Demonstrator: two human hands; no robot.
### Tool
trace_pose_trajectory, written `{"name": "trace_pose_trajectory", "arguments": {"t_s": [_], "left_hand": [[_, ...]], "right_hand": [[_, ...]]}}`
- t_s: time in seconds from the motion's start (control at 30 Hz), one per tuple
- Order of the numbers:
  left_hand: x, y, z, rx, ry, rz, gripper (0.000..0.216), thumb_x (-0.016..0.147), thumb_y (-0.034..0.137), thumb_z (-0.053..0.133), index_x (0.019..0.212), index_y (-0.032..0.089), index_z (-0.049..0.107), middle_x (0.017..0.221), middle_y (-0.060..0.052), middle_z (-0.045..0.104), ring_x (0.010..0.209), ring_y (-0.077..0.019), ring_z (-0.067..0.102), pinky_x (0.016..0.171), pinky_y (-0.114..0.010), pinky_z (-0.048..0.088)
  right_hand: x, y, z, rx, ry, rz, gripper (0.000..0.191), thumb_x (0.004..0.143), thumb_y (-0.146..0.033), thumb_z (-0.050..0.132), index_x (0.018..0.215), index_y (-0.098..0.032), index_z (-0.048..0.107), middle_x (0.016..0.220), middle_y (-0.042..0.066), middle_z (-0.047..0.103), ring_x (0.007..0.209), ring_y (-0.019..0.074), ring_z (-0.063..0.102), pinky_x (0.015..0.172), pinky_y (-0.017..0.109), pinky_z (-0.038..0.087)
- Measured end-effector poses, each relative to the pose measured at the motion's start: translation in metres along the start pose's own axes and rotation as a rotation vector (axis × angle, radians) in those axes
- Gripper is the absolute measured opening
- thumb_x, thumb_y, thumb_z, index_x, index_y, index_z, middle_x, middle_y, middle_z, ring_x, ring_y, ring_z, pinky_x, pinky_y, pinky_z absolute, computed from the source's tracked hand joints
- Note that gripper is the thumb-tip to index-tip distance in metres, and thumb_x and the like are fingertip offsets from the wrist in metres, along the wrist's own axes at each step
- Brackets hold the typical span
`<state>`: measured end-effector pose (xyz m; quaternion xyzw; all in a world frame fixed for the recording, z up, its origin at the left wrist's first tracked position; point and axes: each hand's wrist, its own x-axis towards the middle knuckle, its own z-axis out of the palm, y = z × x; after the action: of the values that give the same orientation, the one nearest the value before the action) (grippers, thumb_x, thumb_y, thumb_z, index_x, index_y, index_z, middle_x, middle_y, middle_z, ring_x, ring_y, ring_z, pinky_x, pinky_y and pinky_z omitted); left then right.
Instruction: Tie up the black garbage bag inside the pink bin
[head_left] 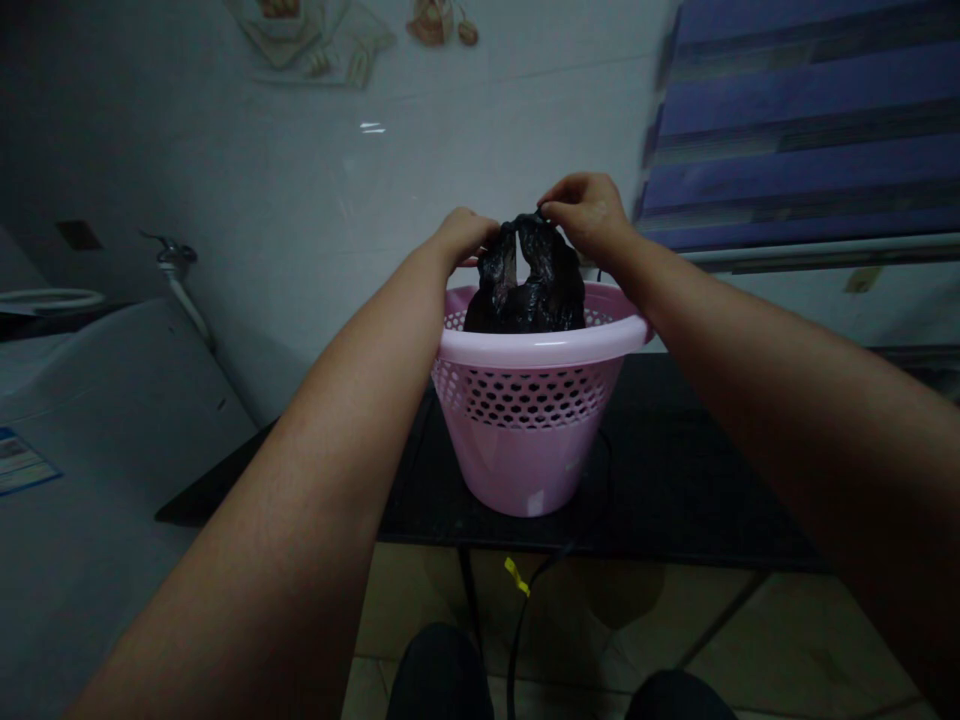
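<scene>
The black plastic bag (555, 280) sits partly inside a pink basket (525, 465), its crumpled top drawn up above the rim with a narrow gap through it. Behind stretches a pale, glossy wall (337, 190) with food pictures near its top. A black table (682, 480) bears the basket, which stands upright, with perforations below its rim. To the left is a pale casing (142, 420), and at upper right hangs a purple striped blind (787, 110). The person's 2 hands are at the bag: the right hand (592, 208) pinches its top between thumb and finger; the left hand (466, 236) touches its upper left edge, fingertips partly hidden, so I cannot tell whether it grips. A tap (176, 252) juts from the wall, and 1 yellow tie (517, 577) shows below the table's edge.
</scene>
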<state>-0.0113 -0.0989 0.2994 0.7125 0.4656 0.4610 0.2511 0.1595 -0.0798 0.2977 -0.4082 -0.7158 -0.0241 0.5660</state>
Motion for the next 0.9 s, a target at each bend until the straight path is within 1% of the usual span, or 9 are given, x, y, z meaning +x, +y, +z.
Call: {"name": "trace_pose_trajectory", "arguments": {"t_s": [0.2,0.37,0.47,0.6,0.77,0.9], "left_hand": [[0.001,0.0,0.0,-0.002,0.015,-0.002,0.017,0.051,0.019,0.052,0.067,0.02,0.055,0.067,-0.007,0.062,0.082,-0.0222,0.06,0.073,-0.034,0.046],[-0.001,0.002,0.001,0.023,0.018,-0.022,0.015,0.052,0.018,0.052,0.067,0.02,0.055,0.063,-0.006,0.061,0.079,-0.0208,0.06,0.07,-0.032,0.046],[-0.001,0.003,0.001,0.026,0.019,-0.027,0.014,0.053,0.018,0.052,0.066,0.02,0.054,0.063,-0.006,0.06,0.078,-0.02,0.059,0.068,-0.031,0.046],[-0.001,0.003,0.001,-0.001,0.02,-0.035,0.012,0.051,0.016,0.053,0.062,0.019,0.052,0.065,-0.006,0.06,0.077,-0.0193,0.059,0.069,-0.031,0.046],[0.001,0.002,0.001,-0.006,0.032,-0.036,0.014,0.051,0.014,0.053,0.063,0.019,0.052,0.062,-0.005,0.06,0.077,-0.0197,0.059,0.07,-0.031,0.045],[0.001,0.002,0.001,0.019,0.039,-0.051,0.014,0.051,0.014,0.053,0.064,0.019,0.052,0.064,-0.005,0.06,0.077,-0.0185,0.059,0.069,-0.029,0.046]], "right_hand": [[0.002,0.001,0.002,-0.062,0.005,-0.003,0.007,0.075,-0.02,0.055,0.073,-0.022,0.061,0.08,0.003,0.067,0.087,0.0214,0.061,0.08,0.036,0.046],[0.005,0.007,0.005,-0.076,0.039,-0.056,0.007,0.074,-0.019,0.055,0.071,-0.021,0.061,0.075,0.002,0.066,0.079,0.0194,0.062,0.071,0.032,0.048],[0.005,0.007,0.005,-0.06,0.045,-0.061,0.008,0.073,-0.017,0.056,0.069,-0.022,0.06,0.072,0.002,0.066,0.076,0.0186,0.062,0.069,0.031,0.048],[0.004,0.005,0.003,-0.058,0.046,-0.042,0.008,0.072,-0.016,0.056,0.068,-0.022,0.059,0.073,0.002,0.065,0.077,0.0187,0.061,0.07,0.032,0.048],[0.002,0.001,0.002,-0.057,0.031,-0.028,0.007,0.074,-0.019,0.055,0.069,-0.023,0.058,0.072,0.002,0.065,0.081,0.0187,0.061,0.073,0.032,0.047],[0.0,-0.004,0.001,-0.042,0.02,0.002,0.01,0.073,-0.013,0.055,0.068,-0.022,0.057,0.071,0.001,0.064,0.08,0.0178,0.06,0.074,0.032,0.047]]}}
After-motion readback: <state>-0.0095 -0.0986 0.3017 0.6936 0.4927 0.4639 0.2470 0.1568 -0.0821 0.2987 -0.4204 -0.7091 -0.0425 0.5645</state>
